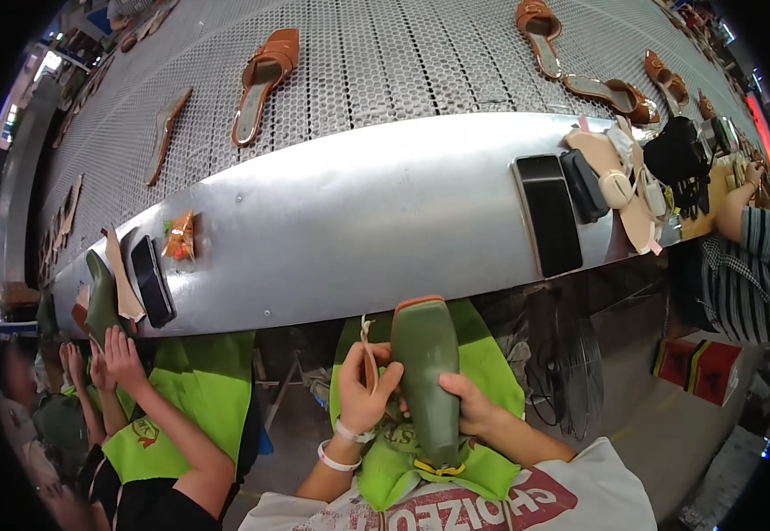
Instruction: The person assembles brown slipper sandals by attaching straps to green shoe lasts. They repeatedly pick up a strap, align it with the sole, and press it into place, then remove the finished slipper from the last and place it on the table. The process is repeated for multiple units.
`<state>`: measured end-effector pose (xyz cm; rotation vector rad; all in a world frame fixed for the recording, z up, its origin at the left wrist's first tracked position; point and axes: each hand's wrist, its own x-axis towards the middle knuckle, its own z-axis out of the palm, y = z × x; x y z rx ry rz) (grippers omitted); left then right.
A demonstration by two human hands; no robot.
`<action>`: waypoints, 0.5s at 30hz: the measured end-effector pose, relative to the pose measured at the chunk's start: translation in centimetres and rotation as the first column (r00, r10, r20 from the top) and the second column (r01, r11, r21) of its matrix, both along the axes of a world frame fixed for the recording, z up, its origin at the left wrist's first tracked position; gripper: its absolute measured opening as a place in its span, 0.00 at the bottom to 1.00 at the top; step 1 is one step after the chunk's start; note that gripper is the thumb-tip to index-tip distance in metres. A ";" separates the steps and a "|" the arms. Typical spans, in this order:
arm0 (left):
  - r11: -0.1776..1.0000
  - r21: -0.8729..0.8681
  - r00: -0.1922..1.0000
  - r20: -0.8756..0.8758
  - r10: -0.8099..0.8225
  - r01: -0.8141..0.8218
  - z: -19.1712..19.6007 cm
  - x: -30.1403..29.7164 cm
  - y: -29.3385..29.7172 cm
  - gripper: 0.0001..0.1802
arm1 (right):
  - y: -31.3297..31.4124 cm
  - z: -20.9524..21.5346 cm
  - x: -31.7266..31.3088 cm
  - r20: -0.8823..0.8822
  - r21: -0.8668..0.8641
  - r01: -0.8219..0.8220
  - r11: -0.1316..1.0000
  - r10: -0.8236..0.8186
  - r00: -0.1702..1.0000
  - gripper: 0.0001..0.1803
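Observation:
A green shoe last (427,380) stands nearly upright before my chest, with an orange-brown edge at its top end and a yellow-black band at its lower end. My right hand (469,404) grips it from the right, thumb on its face and the other fingers hidden behind. On the other side, my left hand (363,394) is closed around a thin, pale strip (368,350) that sticks up above the fingers. The left thumb points toward the last's edge; whether it touches is unclear. A white band circles my left wrist. A bright green apron (486,354) lies behind the last.
Ahead runs a metal ledge (358,221) bearing a large phone (548,217), a smaller phone (152,281) and an orange packet (180,237). Beyond, brown shoes (265,84) sit on a perforated conveyor (385,66). A co-worker's hand (124,358) is at left; a striped sleeve (761,274) shows right.

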<state>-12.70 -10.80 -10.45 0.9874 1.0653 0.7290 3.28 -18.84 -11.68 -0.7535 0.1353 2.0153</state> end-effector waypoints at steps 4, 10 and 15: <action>0.998 -0.057 0.999 0.007 0.040 -0.039 -1.1 0.3 -0.1 0.16 | 0.2 -1.0 0.4 -0.046 0.031 -0.030 0.999 0.031 0.998 0.40; 0.986 0.097 0.962 -0.254 -0.103 0.132 -1.2 -0.8 1.1 0.14 | 0.6 -0.6 0.4 0.467 0.133 0.087 0.987 -0.140 0.873 0.33; 0.793 0.403 0.806 -0.564 -0.179 0.458 4.8 -1.6 4.7 0.21 | 2.6 1.8 3.8 0.867 0.333 0.087 0.939 -0.341 0.363 0.19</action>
